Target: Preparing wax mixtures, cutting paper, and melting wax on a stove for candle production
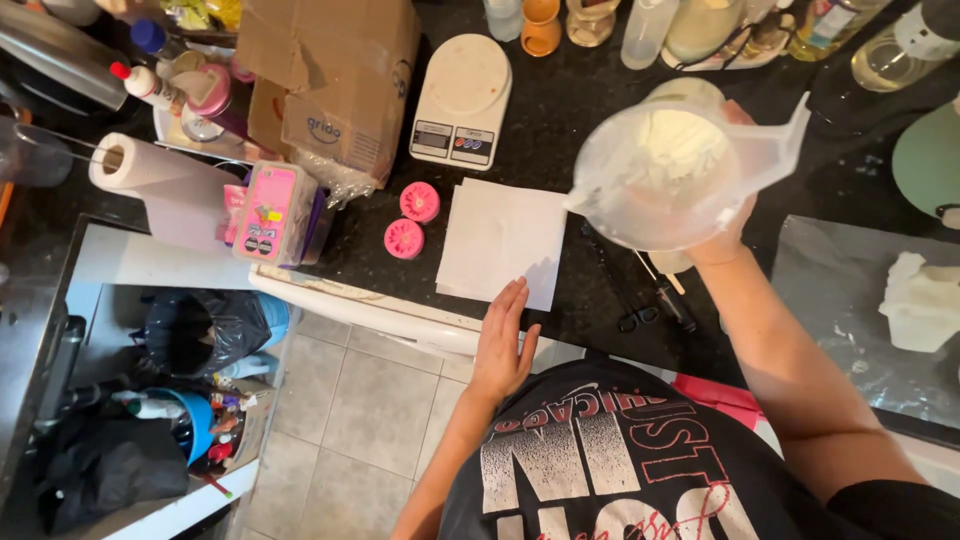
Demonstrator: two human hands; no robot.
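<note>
My right hand [728,238] grips a clear plastic jug [680,172] with a pale, creamy mass inside, held tilted above the dark counter [560,120]. Its spout points left toward a white sheet of paper [500,240] lying flat on the counter. My left hand [502,345] rests with fingers apart at the counter's front edge, its fingertips touching the paper's near corner. Two pink round moulds [412,220] sit just left of the paper. A white kitchen scale [462,100] stands behind the paper.
A torn cardboard box [330,80], a paper towel roll [150,170] and a pink case [272,212] crowd the left. Scissors [630,290] lie below the jug. Bottles and jars line the back. A foil sheet with a white block [920,300] lies right.
</note>
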